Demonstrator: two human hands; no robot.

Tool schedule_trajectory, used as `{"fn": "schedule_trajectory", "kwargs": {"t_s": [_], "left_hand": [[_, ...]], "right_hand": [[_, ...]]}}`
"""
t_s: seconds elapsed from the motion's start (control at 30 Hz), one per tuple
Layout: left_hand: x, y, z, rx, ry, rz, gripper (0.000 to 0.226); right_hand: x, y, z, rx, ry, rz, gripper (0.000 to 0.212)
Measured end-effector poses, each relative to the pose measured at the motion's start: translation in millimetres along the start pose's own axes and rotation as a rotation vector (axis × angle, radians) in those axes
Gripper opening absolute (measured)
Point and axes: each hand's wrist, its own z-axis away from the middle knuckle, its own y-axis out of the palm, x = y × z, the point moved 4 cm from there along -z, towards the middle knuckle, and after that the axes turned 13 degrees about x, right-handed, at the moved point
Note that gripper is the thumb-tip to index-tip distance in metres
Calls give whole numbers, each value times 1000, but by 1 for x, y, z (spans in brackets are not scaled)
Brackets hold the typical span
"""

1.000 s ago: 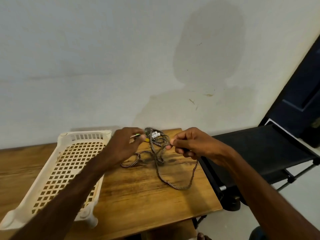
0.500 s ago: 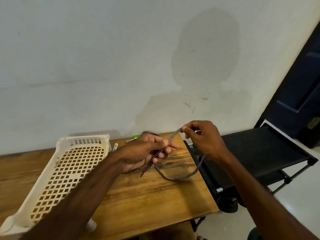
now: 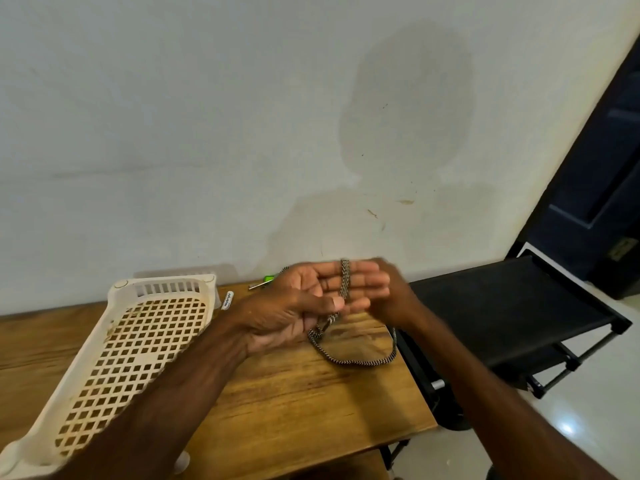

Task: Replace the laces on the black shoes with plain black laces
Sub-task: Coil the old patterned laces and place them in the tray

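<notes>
A black-and-white patterned lace (image 3: pixel 353 361) hangs in a loop down onto the wooden table (image 3: pixel 294 403). My left hand (image 3: pixel 294 306) is held palm up with its fingers straight. The lace runs across those fingers, and the thumb pins it against them. My right hand (image 3: pixel 391 299) is blurred and sits just behind the left fingertips. It holds the other run of the lace, which drops from it to the table. No shoes and no plain black laces are in view.
A cream perforated plastic basket (image 3: pixel 121 289) lies on the table's left half. A green-handled tool (image 3: pixel 266 279) and a small white tag (image 3: pixel 227 300) lie by the wall. A black fabric rack (image 3: pixel 502 306) stands right of the table, with a dark door (image 3: pixel 595 202) beyond it.
The bunched lace was lifted off the table. My left hand turned palm up with straight fingers, and my right hand brought the lace over them, closing in on the left fingertips.
</notes>
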Motion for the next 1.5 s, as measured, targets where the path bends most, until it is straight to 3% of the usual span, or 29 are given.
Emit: {"fn": "schedule_trajectory", "kwargs": {"t_s": [0.07, 0.13, 0.23, 0.33, 0.43, 0.6, 0.77, 0.9, 1.03, 1.1, 1.2, 1.27, 1.33, 1.4, 1.5], "left_hand": [[-9, -9, 3, -116, 75, -17, 59], [-12, -21, 11, -283, 54, -69, 66], [-5, -32, 22, -501, -154, -328, 67], [3, -31, 25, -543, -363, -526, 50], [13, -25, 24, -492, -463, -566, 48], [18, -23, 23, -512, -459, -441, 49], [10, -22, 25, -471, -312, -303, 44], [-2, -23, 27, -581, -145, -170, 30], [-12, -29, 31, -641, 14, -51, 28], [-10, -33, 32, -672, -60, -266, 30], [-2, -34, 36, -646, -314, -747, 32], [3, -38, 38, -611, -452, -850, 31], [6, -38, 36, -590, -467, -676, 29], [5, -34, 34, -561, -430, -434, 41], [-1, -23, 33, -420, -425, -289, 50]], "right_hand": [[9, 23, 3, 243, -20, -63, 13], [20, 40, 4, 373, -56, -32, 19], [25, 42, 7, 440, -98, 6, 23], [24, 30, 14, 491, -119, -91, 22], [21, 15, 17, 442, -129, -268, 24], [11, 4, 10, 258, -46, -351, 27], [20, 18, 0, 69, -27, -50, 35], [21, 36, -3, 229, 39, -204, 28], [34, 56, 4, 399, -2, -134, 31], [40, 60, 7, 451, -46, -118, 30], [45, 57, 12, 464, -110, -144, 28], [45, 46, 15, 424, -124, -228, 26], [40, 33, 15, 335, -124, -281, 24], [34, 21, 13, 210, -119, -265, 25], [30, 14, 11, 36, -137, -227, 24]]}}
